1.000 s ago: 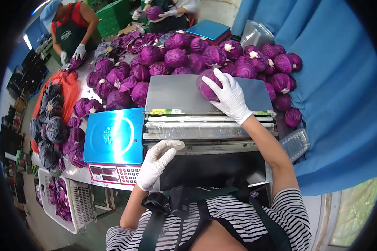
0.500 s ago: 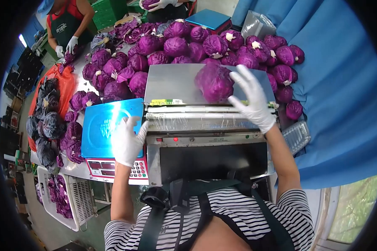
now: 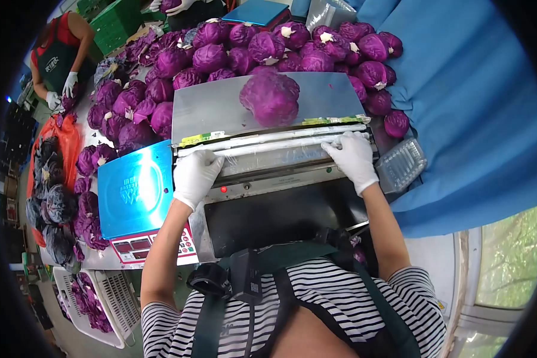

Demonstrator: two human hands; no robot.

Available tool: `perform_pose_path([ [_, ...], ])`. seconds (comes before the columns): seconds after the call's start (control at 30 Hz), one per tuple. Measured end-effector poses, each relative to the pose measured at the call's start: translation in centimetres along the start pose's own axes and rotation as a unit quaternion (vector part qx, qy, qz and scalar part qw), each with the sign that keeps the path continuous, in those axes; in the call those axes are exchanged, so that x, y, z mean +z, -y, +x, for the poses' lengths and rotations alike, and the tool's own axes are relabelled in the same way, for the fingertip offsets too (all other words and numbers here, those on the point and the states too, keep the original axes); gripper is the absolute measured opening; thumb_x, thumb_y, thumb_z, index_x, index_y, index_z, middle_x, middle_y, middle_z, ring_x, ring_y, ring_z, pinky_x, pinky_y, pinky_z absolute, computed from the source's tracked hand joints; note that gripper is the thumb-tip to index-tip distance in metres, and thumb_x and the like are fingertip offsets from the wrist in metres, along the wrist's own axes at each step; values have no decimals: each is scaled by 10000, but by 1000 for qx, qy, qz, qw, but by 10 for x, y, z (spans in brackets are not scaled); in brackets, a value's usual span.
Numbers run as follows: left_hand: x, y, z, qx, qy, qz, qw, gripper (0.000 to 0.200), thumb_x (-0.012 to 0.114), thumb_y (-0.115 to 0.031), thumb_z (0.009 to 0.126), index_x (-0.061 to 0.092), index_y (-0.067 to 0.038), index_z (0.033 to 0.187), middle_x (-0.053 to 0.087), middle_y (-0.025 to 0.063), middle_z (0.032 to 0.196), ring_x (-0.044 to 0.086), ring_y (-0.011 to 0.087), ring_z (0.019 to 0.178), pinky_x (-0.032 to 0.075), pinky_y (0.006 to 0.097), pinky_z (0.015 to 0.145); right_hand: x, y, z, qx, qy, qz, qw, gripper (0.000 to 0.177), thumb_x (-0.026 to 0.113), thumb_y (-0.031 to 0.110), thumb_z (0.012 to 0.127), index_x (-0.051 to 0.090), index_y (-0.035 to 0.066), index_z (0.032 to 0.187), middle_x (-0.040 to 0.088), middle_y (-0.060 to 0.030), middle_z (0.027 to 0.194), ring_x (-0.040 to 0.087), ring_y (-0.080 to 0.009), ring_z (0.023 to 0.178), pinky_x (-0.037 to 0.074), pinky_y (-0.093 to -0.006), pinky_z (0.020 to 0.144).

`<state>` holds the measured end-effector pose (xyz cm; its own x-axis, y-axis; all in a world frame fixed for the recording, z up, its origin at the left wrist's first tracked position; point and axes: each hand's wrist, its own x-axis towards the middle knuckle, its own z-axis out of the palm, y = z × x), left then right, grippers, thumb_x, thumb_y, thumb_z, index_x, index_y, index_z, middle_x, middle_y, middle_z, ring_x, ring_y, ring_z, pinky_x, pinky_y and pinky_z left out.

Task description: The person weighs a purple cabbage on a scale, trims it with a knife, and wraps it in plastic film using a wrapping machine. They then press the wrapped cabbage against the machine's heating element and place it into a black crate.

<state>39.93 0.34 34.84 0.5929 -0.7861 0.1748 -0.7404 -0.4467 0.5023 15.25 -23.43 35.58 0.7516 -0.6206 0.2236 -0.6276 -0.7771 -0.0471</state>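
Note:
Both my hands wear white gloves and are over a film wrapping machine (image 3: 206, 107). My left hand (image 3: 197, 179), fingers pinched, holds the clear plastic film (image 3: 271, 160) near the left end of the rollers. Toward the right end, my right hand (image 3: 353, 160) has its fingertips closed on the same film. The film's edge itself is hard to see. Beyond the rollers, a red cabbage (image 3: 270, 98) rests on the steel top plate, apart from both hands. A blue-topped weighing scale (image 3: 131, 185) stands just left of my left hand.
Many red cabbages (image 3: 209, 58) are heaped behind the machine. Clear plastic trays (image 3: 403, 162) lie at the right by a blue curtain (image 3: 459, 119). A co-worker (image 3: 59, 53) handles a cabbage at the far left. A white crate (image 3: 116, 298) of leaves stands low left.
My right hand has left the cabbage and come down to the rollers. My left hand has moved from above the scale to the film. Both hands have closed; the view has shifted.

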Motion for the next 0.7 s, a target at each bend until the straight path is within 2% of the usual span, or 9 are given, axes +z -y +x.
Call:
perform_pose_path([
  [0.1,-17,-11,-6,-166,56,-438,882,191,627,-244,824,659,-65,764,566,-2,589,427,115,460,348,278,466,3,-3,7,94,28,380,920,242,643,228,804,579,50,651,558,-57,659,527,-182,661,419,-295,606],
  [0.3,-30,-3,-60,-205,351,-795,451,346,444,-152,850,334,-153,523,338,-9,521,332,120,454,263,263,446,-27,-20,-47,185,386,832,352,419,426,177,899,283,185,505,318,61,513,358,-85,488,242,-217,438],
  [0.37,-57,-20,-56,-97,280,-775,558,289,453,-160,853,393,-154,571,365,-13,540,337,118,444,249,272,422,-54,-22,-52,107,333,848,397,404,415,136,873,289,194,494,286,68,469,320,-73,434,237,-221,403],
  [0.4,-77,-30,-48,-103,186,-770,601,293,445,-153,855,402,-153,565,369,-17,534,352,117,440,272,265,427,-65,-24,-39,3,278,913,298,407,397,125,865,286,206,483,265,69,440,290,-83,386,246,-228,381],
  [0.43,-93,-37,-33,-109,90,-757,638,299,436,-145,856,411,-151,558,373,-20,529,368,116,437,294,258,433,-84,-21,-22,-30,212,919,330,415,399,116,846,268,219,466,252,62,413,305,-89,366,256,-221,375],
  [0.5,-102,-27,18,122,153,-857,477,260,329,-205,960,528,-42,921,561,121,923,551,197,808,469,302,782,-101,-14,22,-63,149,920,358,286,402,126,874,344,173,598,334,20,562,366,-136,540,305,-261,506],
  [0.53,-114,-59,37,-32,-107,-777,619,281,355,-212,956,528,-83,776,499,83,780,490,245,655,449,366,693,-107,-10,47,-95,86,913,386,173,405,137,902,421,127,729,415,-22,712,426,-184,714,353,-300,637],
  [0.6,-97,-29,126,248,-24,-741,623,327,363,-180,959,558,54,1079,577,182,1128,555,362,1072,425,433,978,-113,0,101,-155,-41,886,435,207,411,157,957,574,35,993,579,-106,1010,546,-278,1063,451,-380,899],
  [0.7,-31,4,195,103,45,-696,710,374,354,-147,966,471,34,1272,478,135,1330,463,240,1214,320,352,1075,-53,20,167,-105,-64,697,707,238,507,159,913,665,18,1023,647,-99,1077,600,-188,1031,473,-324,913],
])
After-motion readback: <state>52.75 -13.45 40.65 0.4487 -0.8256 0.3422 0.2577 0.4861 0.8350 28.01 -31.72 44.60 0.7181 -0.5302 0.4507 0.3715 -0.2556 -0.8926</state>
